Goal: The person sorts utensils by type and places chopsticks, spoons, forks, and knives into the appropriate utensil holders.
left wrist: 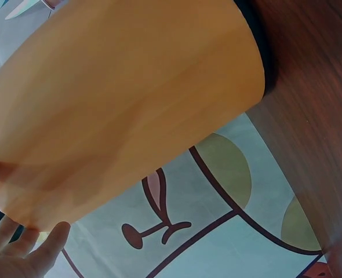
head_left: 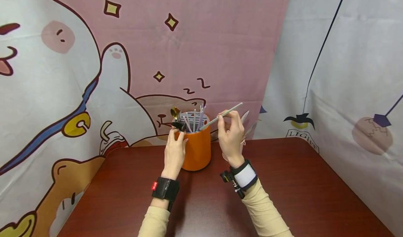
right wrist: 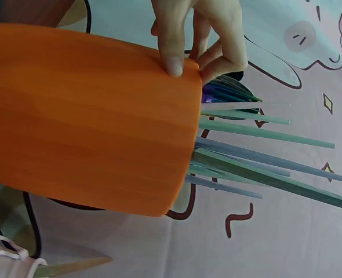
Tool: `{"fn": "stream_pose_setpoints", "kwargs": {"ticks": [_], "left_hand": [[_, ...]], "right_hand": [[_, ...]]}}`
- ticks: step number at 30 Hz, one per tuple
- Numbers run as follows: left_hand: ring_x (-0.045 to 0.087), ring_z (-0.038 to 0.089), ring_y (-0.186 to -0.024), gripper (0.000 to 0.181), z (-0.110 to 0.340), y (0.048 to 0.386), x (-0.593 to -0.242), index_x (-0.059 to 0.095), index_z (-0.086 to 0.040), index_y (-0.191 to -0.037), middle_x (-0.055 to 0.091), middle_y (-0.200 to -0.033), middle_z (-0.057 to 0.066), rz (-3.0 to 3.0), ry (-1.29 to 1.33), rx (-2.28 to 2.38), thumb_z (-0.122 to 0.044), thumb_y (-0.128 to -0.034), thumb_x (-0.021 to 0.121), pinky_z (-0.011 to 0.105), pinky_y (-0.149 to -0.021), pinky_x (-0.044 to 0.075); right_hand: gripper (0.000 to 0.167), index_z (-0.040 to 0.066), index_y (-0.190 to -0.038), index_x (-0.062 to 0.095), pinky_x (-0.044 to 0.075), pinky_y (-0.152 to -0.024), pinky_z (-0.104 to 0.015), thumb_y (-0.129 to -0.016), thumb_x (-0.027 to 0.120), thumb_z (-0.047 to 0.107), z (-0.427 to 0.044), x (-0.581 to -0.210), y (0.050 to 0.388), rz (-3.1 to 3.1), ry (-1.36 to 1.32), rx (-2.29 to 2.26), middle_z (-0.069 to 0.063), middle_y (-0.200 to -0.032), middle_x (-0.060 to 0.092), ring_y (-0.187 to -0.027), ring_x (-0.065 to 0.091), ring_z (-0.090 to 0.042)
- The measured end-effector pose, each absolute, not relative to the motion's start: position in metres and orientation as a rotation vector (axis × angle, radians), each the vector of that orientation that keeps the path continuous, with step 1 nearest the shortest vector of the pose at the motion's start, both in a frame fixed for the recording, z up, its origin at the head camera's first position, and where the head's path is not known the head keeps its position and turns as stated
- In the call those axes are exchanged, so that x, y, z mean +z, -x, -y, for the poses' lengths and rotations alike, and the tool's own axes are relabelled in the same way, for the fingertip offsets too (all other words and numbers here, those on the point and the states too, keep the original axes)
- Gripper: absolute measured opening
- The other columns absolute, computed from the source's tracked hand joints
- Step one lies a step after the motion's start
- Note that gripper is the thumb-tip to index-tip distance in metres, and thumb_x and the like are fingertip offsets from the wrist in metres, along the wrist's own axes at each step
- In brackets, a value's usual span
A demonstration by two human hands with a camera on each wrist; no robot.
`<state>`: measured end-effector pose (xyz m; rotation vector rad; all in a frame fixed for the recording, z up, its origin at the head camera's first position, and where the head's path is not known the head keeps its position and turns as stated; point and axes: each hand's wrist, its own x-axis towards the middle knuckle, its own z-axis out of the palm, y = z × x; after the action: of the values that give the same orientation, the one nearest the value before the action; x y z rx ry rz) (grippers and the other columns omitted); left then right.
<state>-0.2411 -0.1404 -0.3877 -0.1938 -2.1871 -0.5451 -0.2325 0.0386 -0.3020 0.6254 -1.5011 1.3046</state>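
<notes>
An orange cylindrical utensil holder stands upright at the back of the table. My left hand grips its rim on the left side; in the right wrist view the thumb presses the outer wall while other fingers bend over the edge. Between thumb and fingers my right hand pinches a pale green chopstick, slanted, its lower end at the holder's opening. Several pale chopsticks stick out of the holder, blue-grey and green among them. Near my left fingers a gold spoon and dark utensil heads show.
Behind my right hand stands a pale pink object with a cord bow and pointed blade-like pieces, partly hidden. The dark red-brown table meets a printed cartoon cloth at its back edge.
</notes>
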Motion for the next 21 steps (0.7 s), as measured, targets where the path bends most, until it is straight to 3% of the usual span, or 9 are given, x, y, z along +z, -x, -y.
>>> {"fn": "stream_pose_setpoints", "kwargs": {"ticks": [4,10,17,21], "left_hand": [[0.058,0.036,-0.103,0.02,0.141,0.241,-0.387,0.063,-0.009,-0.109,0.051,-0.12,0.018,2.183,0.195,-0.542,-0.017,-0.0911,0.062,0.045,-0.073,0.054],[0.058,0.036,-0.106,0.023,0.142,0.24,-0.385,0.064,-0.009,-0.112,0.051,-0.121,0.018,2.214,0.174,-0.534,-0.019,-0.092,0.061,0.045,-0.076,0.055],[0.055,0.037,-0.118,0.023,0.141,0.241,-0.386,0.063,-0.009,-0.113,0.05,-0.123,0.018,2.226,0.164,-0.519,-0.02,-0.0917,0.061,0.045,-0.076,0.056],[0.057,0.037,-0.113,0.023,0.14,0.24,-0.387,0.064,-0.01,-0.112,0.051,-0.123,0.019,2.216,0.167,-0.51,-0.019,-0.0907,0.063,0.045,-0.073,0.056]], "right_hand": [[0.007,-0.005,-0.095,0.057,0.056,-0.064,-0.021,-0.091,0.056,0.001,-0.034,-0.292,0.24,1.536,-0.676,1.225,-0.017,-0.088,0.059,-0.077,0.063,-0.022],[0.009,-0.002,-0.095,0.057,0.043,-0.05,-0.025,-0.091,0.056,0.006,-0.026,-0.291,0.254,1.613,-0.691,1.107,-0.013,-0.084,0.059,-0.062,0.053,-0.015],[0.01,-0.003,-0.098,0.058,0.053,-0.058,-0.03,-0.092,0.059,0.005,-0.018,-0.298,0.272,1.763,-0.727,1.111,-0.014,-0.086,0.059,-0.072,0.061,-0.021],[0.01,-0.001,-0.095,0.059,0.055,-0.062,-0.034,-0.09,0.062,0.007,-0.014,-0.31,0.28,1.868,-0.717,1.113,-0.013,-0.085,0.06,-0.077,0.062,-0.023]]}}
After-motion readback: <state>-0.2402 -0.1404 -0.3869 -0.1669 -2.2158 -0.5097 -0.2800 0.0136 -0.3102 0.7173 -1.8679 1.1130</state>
